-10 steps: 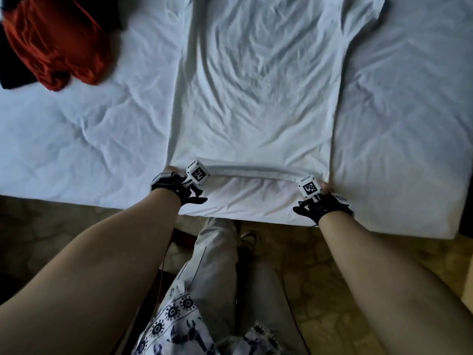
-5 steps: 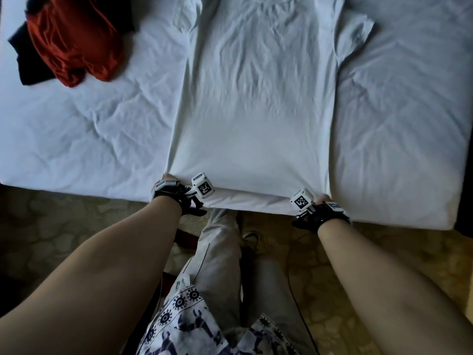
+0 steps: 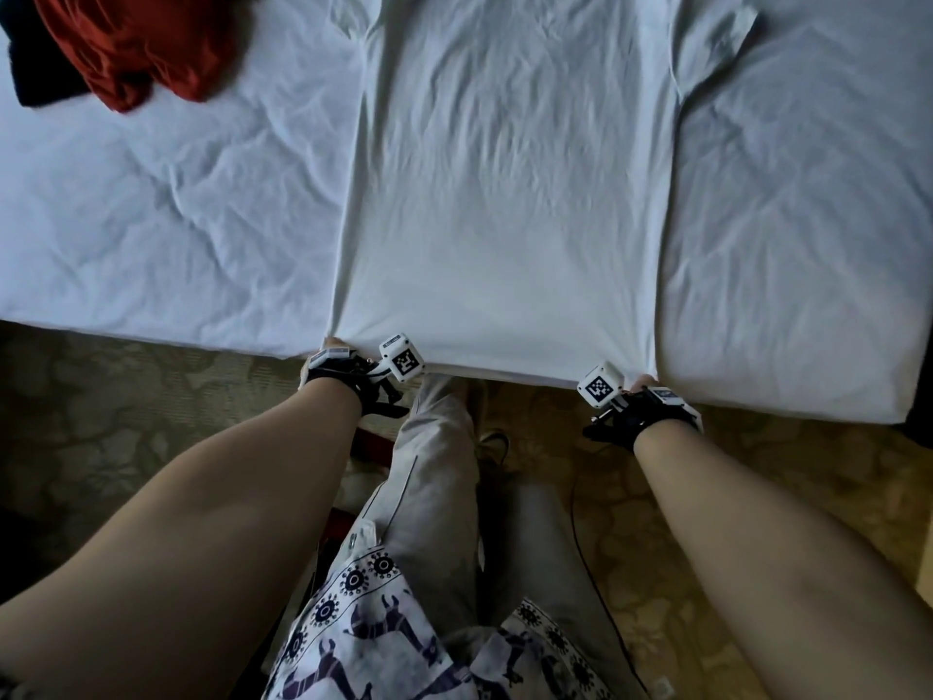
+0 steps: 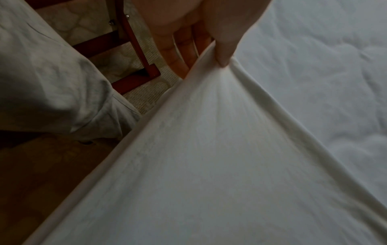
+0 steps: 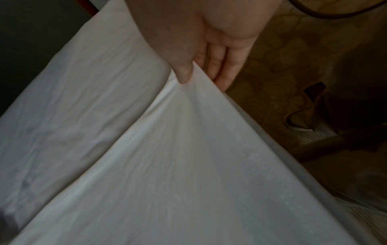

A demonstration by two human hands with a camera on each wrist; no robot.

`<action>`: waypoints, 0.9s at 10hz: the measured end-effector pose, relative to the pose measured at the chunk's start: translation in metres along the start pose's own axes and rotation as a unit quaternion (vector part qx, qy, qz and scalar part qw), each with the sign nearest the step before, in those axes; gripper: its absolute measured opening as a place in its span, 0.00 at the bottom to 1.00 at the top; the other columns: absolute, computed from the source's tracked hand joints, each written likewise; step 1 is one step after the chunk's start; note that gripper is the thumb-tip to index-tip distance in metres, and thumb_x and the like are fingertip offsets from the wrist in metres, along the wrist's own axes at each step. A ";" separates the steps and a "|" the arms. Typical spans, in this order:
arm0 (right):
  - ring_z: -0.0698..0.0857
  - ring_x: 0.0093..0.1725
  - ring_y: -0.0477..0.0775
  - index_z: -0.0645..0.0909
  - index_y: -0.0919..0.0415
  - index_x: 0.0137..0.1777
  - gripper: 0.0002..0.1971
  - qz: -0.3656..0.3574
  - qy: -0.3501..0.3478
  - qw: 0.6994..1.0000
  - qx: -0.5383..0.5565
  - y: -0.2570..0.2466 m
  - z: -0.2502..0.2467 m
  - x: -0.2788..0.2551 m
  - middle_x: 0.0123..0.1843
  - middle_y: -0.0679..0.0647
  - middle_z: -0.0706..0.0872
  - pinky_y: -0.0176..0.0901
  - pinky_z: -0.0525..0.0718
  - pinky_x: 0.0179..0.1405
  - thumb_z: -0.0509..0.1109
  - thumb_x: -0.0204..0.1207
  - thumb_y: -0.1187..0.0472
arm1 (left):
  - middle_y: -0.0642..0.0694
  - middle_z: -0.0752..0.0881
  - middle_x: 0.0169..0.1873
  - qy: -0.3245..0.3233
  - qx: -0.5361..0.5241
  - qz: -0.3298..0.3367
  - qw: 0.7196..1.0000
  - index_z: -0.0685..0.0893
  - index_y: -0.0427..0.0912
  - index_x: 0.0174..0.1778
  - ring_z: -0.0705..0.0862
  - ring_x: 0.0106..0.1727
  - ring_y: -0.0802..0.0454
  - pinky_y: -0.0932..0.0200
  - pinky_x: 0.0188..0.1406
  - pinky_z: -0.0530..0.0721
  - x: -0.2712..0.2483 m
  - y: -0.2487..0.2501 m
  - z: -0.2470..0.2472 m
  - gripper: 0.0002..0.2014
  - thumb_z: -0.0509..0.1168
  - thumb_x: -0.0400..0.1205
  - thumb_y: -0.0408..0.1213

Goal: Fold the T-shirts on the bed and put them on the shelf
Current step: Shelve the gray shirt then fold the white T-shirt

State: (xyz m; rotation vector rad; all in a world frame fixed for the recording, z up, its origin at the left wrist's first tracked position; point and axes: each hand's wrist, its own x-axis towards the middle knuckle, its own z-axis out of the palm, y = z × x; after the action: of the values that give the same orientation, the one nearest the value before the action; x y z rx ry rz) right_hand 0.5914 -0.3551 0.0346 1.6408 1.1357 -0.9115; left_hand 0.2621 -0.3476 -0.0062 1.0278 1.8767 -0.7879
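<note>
I stand at the near edge of the bed [image 3: 151, 234] with the white shirt [image 3: 505, 184] spread flat in front of me, its long axis running straight away from me: hem at the bed's edge, sleeves and collar at the far end. My left hand [image 4: 201, 43] pinches the hem's left corner, thumb on top and fingers underneath; my right hand [image 5: 209, 54] pinches the right corner the same way. Both hands sit level along the hem, neither nearer the collar, and the cloth fans taut from each pinch. Any fold I judge must travel away from me, hem toward shoulders. A red shirt [image 3: 136, 42] lies crumpled far left, well apart.
</note>
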 end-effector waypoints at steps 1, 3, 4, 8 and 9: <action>0.74 0.72 0.65 0.72 0.47 0.71 0.39 0.004 0.001 0.999 0.047 -0.001 0.001 0.006 0.74 0.58 0.71 0.62 0.78 0.67 0.78 0.62 0.34 | 0.48 0.68 0.76 0.005 0.247 0.069 0.967 0.60 0.59 0.80 0.67 0.78 0.48 0.53 0.70 0.74 -0.005 0.002 0.002 0.48 0.62 0.66 0.77; 0.80 0.60 0.59 0.69 0.50 0.40 0.20 0.010 0.008 0.987 0.161 0.008 0.020 0.036 0.49 0.52 0.73 0.54 0.83 0.57 0.75 0.70 0.40 | 0.51 0.75 0.66 -0.004 0.273 0.137 0.952 0.72 0.72 0.66 0.70 0.73 0.51 0.51 0.65 0.79 -0.010 0.001 0.001 0.37 0.58 0.62 0.82; 0.82 0.53 0.55 0.65 0.49 0.37 0.14 -0.034 0.009 0.911 0.412 0.015 0.044 0.093 0.42 0.49 0.72 0.35 0.88 0.42 0.52 0.87 0.57 | 0.54 0.74 0.66 -0.004 0.119 0.114 0.986 0.73 0.64 0.65 0.78 0.65 0.60 0.59 0.59 0.80 -0.030 0.006 0.002 0.31 0.63 0.69 0.74; 0.81 0.42 0.49 0.75 0.62 0.43 0.09 -0.043 -0.020 0.601 0.798 0.012 -0.042 0.046 0.44 0.54 0.80 0.45 0.81 0.53 0.57 0.84 0.61 | 0.46 0.83 0.51 -0.113 -0.656 0.038 0.746 0.75 0.36 0.69 0.83 0.58 0.45 0.52 0.51 0.79 -0.066 0.111 -0.069 0.16 0.54 0.87 0.36; 0.82 0.39 0.54 0.76 0.62 0.41 0.10 -0.041 -0.031 0.568 0.821 0.020 -0.084 0.037 0.41 0.56 0.82 0.48 0.80 0.42 0.60 0.83 0.62 | 0.48 0.84 0.42 -0.107 -0.648 0.055 0.752 0.80 0.36 0.60 0.85 0.46 0.48 0.53 0.46 0.80 -0.069 0.135 -0.098 0.12 0.56 0.86 0.36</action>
State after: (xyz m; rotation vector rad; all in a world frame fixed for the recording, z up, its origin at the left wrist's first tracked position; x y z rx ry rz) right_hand 0.6275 -0.2690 0.0324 2.8122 -0.1124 -2.4423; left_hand 0.3657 -0.2295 0.0824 0.0995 1.5705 0.5122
